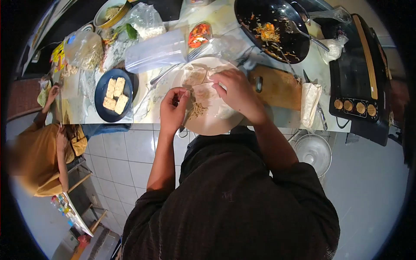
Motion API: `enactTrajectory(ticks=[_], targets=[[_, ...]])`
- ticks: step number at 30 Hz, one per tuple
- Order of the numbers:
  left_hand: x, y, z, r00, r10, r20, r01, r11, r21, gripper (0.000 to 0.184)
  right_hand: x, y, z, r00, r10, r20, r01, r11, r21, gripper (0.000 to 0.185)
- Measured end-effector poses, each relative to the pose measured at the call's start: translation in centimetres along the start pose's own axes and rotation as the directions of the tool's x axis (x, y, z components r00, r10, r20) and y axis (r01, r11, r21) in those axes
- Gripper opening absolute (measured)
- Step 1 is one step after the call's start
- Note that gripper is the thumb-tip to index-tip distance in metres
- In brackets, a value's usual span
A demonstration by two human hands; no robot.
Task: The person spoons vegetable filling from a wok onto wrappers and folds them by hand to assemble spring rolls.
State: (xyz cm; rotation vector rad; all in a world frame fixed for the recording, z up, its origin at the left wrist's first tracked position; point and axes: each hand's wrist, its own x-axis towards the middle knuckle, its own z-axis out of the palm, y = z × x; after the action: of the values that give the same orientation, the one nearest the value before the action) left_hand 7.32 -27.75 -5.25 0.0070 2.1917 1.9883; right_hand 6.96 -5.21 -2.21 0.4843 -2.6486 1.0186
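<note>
A large pale plate lies at the counter's front edge, with thin wrapper sheets and a small heap of brownish shredded filling on it. My left hand is over the plate's left side, thumb and fingertips pressed together; whatever they pinch is too small to make out. Over the plate's upper right is my right hand, its fingers bent down at the edge of a wrapper, thumb apart from them. Whether it grips the wrapper is unclear.
A dark wok holds vegetable bits and a spatula. Around the plate are a cutting board, a wrapped packet, a plastic container and a blue plate of tempeh-like blocks. A stove stands right; another person sits left.
</note>
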Motion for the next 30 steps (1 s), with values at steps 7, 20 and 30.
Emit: enactTrajectory(ticks=[7,20,30], targets=[[1.7,3.1,4.5,0.998,0.031,0.063,-0.033,0.999,0.031,0.01,-4.3,2.8,-3.8,0.985,0.154,-0.076,-0.155,0.988,0.001,0.011],[1.9,4.9,20.6,0.991,0.074,0.114,-0.082,0.995,0.061,0.014,-14.7,13.0,-16.2,0.937,0.303,-0.175,-0.264,0.94,0.215,0.012],[-0.1,5.1,31.5,0.992,-0.07,0.109,0.058,0.992,0.116,0.028,-21.9,22.6,-22.9,0.7,0.525,-0.485,-0.666,0.725,-0.177,0.043]])
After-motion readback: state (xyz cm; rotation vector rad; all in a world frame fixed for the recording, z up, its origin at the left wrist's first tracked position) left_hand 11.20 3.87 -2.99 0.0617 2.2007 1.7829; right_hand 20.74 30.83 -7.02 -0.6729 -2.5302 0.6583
